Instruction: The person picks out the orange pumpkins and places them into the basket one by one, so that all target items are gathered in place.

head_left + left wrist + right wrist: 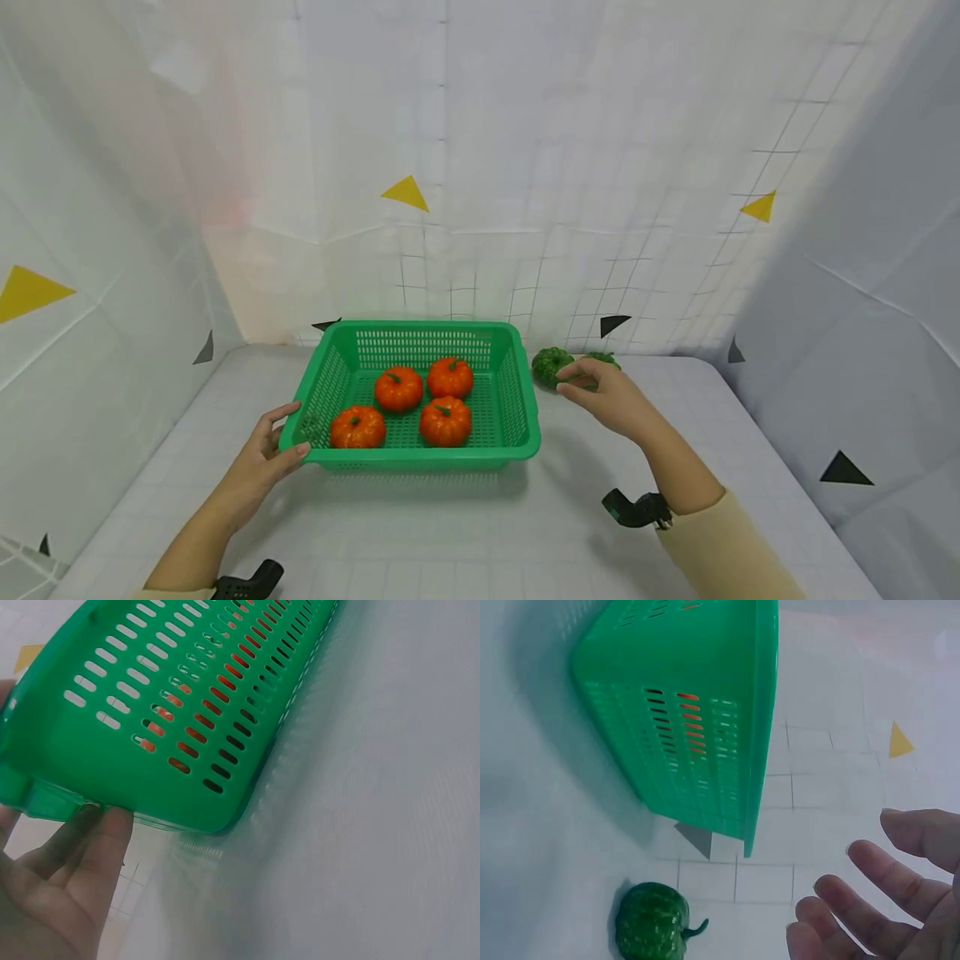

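Several small orange pumpkins (pixel 446 422) sit inside a green plastic basket (pixel 429 455) with slotted walls. At the basket's left front corner my left hand (pixel 251 471) grips the rim, and in the left wrist view its fingers (pixel 105 851) press up against the rim's underside. My right hand (pixel 606 398) is raised to the right of the basket, fingers loosely bent and holding nothing. Just beyond it on the table are two small green pumpkins; one (pixel 551 365) is mostly visible, while the other (pixel 604 358) is partly hidden behind the hand. In the right wrist view, one green pumpkin (pixel 652 921) lies apart from the fingers.
The basket stands on a white-covered table (pixel 420 533). White sheeting with grid lines forms a back wall (pixel 487 167) close behind it and side walls at left and right. Yellow (pixel 407 193) and black triangles (pixel 846 470) mark the sheeting.
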Demonstrator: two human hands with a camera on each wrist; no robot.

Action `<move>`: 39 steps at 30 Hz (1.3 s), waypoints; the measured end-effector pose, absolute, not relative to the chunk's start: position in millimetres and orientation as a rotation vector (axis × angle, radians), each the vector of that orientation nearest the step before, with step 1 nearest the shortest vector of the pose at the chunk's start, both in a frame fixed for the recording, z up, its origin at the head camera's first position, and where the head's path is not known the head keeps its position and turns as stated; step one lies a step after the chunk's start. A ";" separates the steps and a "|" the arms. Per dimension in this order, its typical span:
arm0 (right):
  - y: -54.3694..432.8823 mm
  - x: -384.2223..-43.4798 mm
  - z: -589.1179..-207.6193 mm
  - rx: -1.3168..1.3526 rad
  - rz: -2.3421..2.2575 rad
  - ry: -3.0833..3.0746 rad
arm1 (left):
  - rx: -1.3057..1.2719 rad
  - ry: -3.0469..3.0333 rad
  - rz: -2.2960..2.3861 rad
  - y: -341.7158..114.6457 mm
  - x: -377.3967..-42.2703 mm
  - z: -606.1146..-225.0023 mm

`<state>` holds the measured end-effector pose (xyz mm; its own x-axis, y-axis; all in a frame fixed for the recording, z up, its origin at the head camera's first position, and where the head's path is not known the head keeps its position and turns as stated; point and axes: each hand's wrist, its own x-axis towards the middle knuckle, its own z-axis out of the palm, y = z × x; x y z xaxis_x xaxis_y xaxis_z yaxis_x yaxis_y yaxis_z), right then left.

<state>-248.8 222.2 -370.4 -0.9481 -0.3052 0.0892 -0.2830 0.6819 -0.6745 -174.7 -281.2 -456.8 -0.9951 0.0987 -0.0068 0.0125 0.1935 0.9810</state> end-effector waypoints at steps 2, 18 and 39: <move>227.9 -245.8 -369.3 -0.493 -1.126 2.866 | 0.108 2.374 1.947 -281.8 -175.0 -457.4; 271.7 -233.7 -386.6 -0.413 -1.116 2.981 | 0.109 2.384 1.932 -285.2 -177.4 -457.9; 319.7 -220.3 -418.7 -0.223 -1.138 3.074 | 0.103 2.387 1.906 -283.8 -176.6 -456.5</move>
